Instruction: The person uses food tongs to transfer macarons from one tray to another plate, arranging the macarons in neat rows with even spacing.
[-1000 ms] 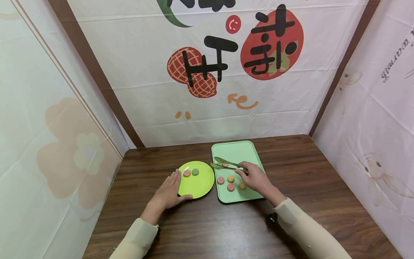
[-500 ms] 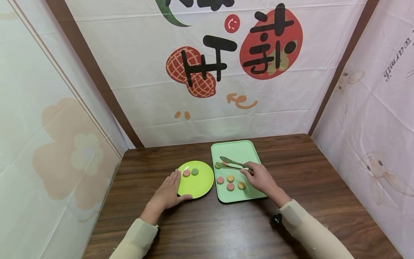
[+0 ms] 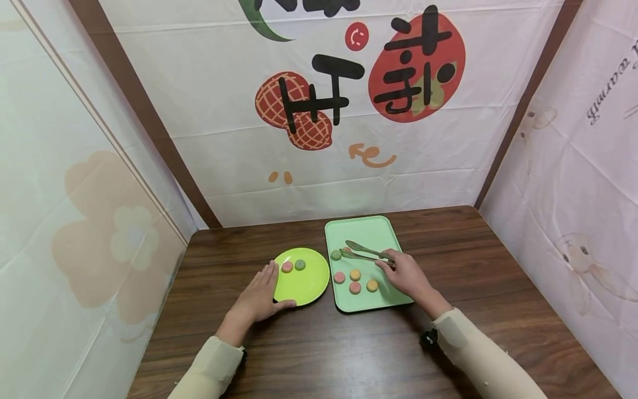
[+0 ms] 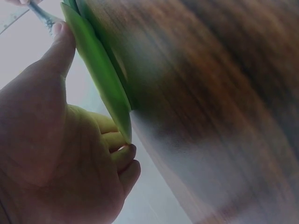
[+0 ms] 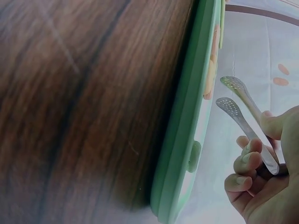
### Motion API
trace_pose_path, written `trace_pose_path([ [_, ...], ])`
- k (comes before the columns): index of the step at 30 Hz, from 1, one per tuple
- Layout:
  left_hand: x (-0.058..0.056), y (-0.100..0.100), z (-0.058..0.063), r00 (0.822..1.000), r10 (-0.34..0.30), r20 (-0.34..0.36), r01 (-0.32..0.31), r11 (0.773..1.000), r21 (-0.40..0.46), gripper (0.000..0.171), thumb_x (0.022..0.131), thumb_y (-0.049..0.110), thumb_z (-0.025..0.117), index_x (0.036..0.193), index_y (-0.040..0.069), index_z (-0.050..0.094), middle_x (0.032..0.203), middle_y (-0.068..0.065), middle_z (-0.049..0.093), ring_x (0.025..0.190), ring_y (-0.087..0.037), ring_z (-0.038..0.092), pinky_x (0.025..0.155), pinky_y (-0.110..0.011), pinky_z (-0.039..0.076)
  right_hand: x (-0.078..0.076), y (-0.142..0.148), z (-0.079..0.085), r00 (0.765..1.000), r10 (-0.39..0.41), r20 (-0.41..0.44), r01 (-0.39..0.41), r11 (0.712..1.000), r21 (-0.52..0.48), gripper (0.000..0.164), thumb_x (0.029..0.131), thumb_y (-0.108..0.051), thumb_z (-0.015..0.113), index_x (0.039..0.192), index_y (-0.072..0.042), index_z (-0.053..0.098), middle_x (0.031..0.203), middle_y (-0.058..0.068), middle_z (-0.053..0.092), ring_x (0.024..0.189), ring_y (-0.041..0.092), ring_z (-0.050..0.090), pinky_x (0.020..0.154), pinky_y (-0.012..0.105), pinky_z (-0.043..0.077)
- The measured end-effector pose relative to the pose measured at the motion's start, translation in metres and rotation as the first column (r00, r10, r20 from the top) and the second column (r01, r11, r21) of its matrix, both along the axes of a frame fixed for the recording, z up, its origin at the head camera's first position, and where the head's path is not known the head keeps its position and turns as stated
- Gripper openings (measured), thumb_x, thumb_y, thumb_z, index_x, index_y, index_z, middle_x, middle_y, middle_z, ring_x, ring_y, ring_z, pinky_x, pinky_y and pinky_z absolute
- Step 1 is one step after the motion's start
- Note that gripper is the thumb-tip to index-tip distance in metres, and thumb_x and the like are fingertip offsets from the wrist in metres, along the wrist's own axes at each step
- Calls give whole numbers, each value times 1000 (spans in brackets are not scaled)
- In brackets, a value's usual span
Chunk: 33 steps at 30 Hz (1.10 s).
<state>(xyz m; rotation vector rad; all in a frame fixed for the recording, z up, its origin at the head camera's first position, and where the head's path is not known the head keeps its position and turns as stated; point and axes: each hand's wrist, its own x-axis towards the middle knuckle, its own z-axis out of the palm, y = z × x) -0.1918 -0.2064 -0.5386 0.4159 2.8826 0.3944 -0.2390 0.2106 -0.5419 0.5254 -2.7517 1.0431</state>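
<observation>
In the head view, my left hand [image 3: 256, 296] rests along the left rim of a yellow-green plate [image 3: 309, 288], fingers straight and thumb spread at the near rim. On the plate lie a pink cookie [image 3: 287, 267] and a green cookie [image 3: 300, 265]. My right hand [image 3: 406, 274] holds metal tongs [image 5: 247, 116] by the handle end; their perforated tips are apart, with nothing between them in the right wrist view. The tongs pass over the mint-green tray [image 3: 369, 227], partly covering a pink cookie. Another green cookie [image 3: 336, 255] lies by the tray's left edge.
Two pink and two yellow cookies, among them a yellow cookie [image 3: 372, 285], lie in the tray's nearer half. Plate and tray stand side by side on a dark wooden table [image 3: 319, 354]. Printed white cloth [image 3: 239, 155] hangs behind the table and on both sides.
My right hand has moved right with the tongs, whose tips have come away from the tray's left edge. The green cookie there now shows uncovered. The left hand stays in place.
</observation>
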Motion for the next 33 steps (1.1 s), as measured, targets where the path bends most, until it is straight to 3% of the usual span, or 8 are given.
trace_pose_path([
  [14,-1,-2,0,1000,-12,-5,12,1000,-5,118,97,69,68,167,-11,16,176,-30,12,163,-44,17,133,-55,20,0,-1,-4,998,-33,46,32,999,25,37,107,-29,71,129,0,73,108,15,78,90,25,75,71,45,62],
  [21,-1,-2,0,1000,-13,-7,13,1000,-2,118,96,70,68,167,-10,16,176,-30,12,163,-44,16,133,-55,20,1,-2,-4,996,-45,77,44,999,24,39,107,-31,70,131,-1,72,113,17,78,98,30,77,78,49,64],
  [33,-1,-2,0,1000,-8,-2,8,1000,-6,118,97,69,68,167,-10,16,176,-30,11,164,-44,15,133,-55,19,1,-4,-3,994,-46,99,43,999,30,40,107,-33,70,131,-1,72,105,13,78,88,22,74,69,41,60],
])
